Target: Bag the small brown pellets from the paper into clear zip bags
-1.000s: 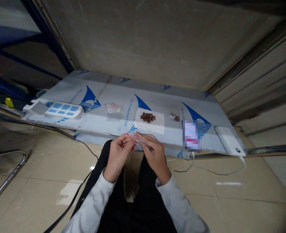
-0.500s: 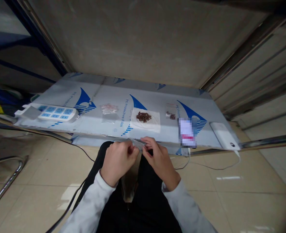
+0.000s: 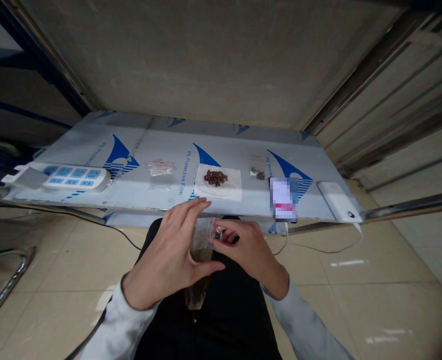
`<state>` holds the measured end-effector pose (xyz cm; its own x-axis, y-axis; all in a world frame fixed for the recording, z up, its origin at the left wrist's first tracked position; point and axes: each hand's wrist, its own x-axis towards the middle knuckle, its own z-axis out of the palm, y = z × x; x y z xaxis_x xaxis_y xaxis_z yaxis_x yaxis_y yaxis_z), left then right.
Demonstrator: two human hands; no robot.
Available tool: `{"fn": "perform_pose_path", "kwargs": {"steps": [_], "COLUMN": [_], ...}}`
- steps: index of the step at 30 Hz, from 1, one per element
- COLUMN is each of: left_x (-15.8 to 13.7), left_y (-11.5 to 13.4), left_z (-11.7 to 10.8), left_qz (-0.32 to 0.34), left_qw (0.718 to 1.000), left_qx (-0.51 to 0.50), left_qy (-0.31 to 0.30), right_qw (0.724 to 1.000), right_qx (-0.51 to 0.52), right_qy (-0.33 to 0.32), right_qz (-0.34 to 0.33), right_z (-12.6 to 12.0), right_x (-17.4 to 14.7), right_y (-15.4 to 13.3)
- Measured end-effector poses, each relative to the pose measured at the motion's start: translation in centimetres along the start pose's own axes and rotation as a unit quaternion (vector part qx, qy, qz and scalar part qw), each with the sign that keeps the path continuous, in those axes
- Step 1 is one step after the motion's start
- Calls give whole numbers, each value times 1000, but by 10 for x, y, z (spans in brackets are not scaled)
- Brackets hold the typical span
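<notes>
My right hand (image 3: 249,247) pinches the edge of a small clear plastic bag (image 3: 202,234) with a reddish strip, held above my lap at the table's front edge. Beside it, on the left, my left hand (image 3: 164,257) is spread, thumb well apart from the fingers; it seems to hold nothing. Part of the bag is hidden behind the left hand. Beyond the hands, a pile of small brown pieces (image 3: 215,178) lies on a white sheet (image 3: 228,193). Left of that are several flat clear bags (image 3: 160,181). To the right lies a small bag with dark pieces (image 3: 258,173).
A white power strip (image 3: 76,177) lies at the table's left end. Near the right front edge are a phone (image 3: 283,199) with a blurred screen and a white power bank (image 3: 340,201), both with cables hanging down. The table (image 3: 175,137) wears printed protective film.
My left hand has let go of the bag, opened and spread its fingers. My right hand still pinches the bag, which now shows more. The view has shifted slightly.
</notes>
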<state>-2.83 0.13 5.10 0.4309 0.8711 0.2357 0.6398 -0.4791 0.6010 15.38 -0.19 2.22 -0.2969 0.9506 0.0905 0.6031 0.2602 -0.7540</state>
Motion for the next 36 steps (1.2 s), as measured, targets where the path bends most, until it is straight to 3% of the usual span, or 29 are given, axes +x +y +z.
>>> {"fn": "perform_pose_path", "kwargs": {"steps": [4,7,11,15,22,29,36], "left_x": [4,5,3,4,4,-4,-17], "left_y": [-10,-16,-19,-17,-14,-17,-29], "left_z": [13,27,34,36,40,51,62], "left_qz": [20,-8,-51,-27,-25,-101,-135], "left_qw": [999,997,995,998,999,991,988], "left_qx": [-2,-52,-74,-39,-19,-64,-70], "left_qy": [-47,-55,-47,-48,-38,-58,4], "right_qw": [1000,999,994,985,986,975,976], "right_qx": [27,20,-27,-43,-42,6,1], "right_qy": [-4,-21,-80,-135,-124,-197,-192], "right_qz": [6,-18,-72,-94,-101,-105,-100], "right_z": [-1,-5,-14,-18,-13,-10,-1], "right_x": [5,6,10,15,18,19,21], "right_y": [-7,-7,-4,-6,-4,-8,6]}}
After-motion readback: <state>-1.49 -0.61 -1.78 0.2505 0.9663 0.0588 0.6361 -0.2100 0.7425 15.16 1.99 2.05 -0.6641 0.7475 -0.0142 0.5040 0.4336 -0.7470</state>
